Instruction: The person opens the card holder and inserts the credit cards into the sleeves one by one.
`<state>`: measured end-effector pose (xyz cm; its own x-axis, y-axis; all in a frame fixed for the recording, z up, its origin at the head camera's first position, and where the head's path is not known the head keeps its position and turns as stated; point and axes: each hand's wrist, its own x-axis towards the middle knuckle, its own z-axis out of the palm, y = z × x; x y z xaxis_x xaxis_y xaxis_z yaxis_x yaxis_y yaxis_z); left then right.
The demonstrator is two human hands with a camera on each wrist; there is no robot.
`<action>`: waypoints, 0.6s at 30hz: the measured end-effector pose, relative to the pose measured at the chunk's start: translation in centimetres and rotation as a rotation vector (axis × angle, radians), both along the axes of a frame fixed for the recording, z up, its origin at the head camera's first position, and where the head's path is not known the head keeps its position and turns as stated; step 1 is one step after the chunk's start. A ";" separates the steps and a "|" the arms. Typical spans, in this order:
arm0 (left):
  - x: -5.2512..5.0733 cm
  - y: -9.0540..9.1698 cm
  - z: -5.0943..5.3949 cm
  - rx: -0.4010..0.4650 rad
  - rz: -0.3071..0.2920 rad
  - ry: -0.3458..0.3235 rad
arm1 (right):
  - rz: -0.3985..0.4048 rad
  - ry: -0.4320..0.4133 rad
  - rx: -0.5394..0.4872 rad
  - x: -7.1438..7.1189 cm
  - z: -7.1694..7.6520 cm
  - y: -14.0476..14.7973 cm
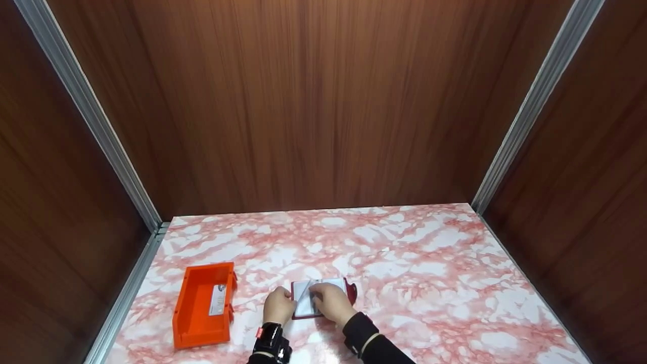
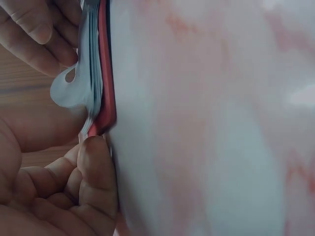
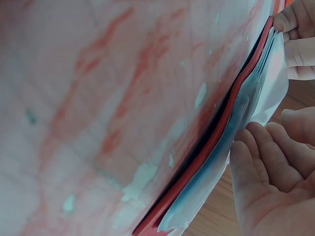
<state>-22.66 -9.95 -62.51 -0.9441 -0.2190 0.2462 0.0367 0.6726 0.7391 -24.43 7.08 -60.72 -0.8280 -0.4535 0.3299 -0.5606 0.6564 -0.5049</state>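
Observation:
A red card holder point(image 1: 297, 318) lies opened flat on the table, its clear plastic sleeves point(image 1: 303, 305) facing up. At its left edge my left hand point(image 1: 279, 306) pinches the cover and sleeves between thumb point(image 2: 54, 127) and curled fingers. One sleeve point(image 3: 273, 91) is bent up from the stack. My right hand point(image 1: 333, 303) is over the middle of the holder. In the right wrist view its fingertips touch the sleeves while the thumb stands apart from them. A red closing strap point(image 1: 352, 292) sticks out on the right side.
An orange bin point(image 1: 202, 306) with a white label inside stands left of my hands. The table point(image 1: 429, 263) has a pink and white marbled top. Brown wood panels point(image 1: 313, 101) with metal corner posts close in the back and sides.

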 end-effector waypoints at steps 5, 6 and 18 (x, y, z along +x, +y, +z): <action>0.2 -0.1 0.4 0.021 -0.004 -0.008 | 0.003 -0.010 -0.005 0.1 0.1 -0.1; 0.3 -0.2 0.4 0.023 -0.005 -0.007 | 0.003 -0.013 -0.007 0.1 0.1 -0.1; 0.7 -0.6 0.7 0.046 -0.021 0.037 | -0.005 -0.007 -0.006 -0.3 -0.5 0.0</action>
<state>-22.00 -10.51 -61.82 -0.9390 -0.2115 0.2712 0.0783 0.6365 0.7673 -24.76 7.04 -61.22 -0.8328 -0.4471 0.3266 -0.5534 0.6560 -0.5133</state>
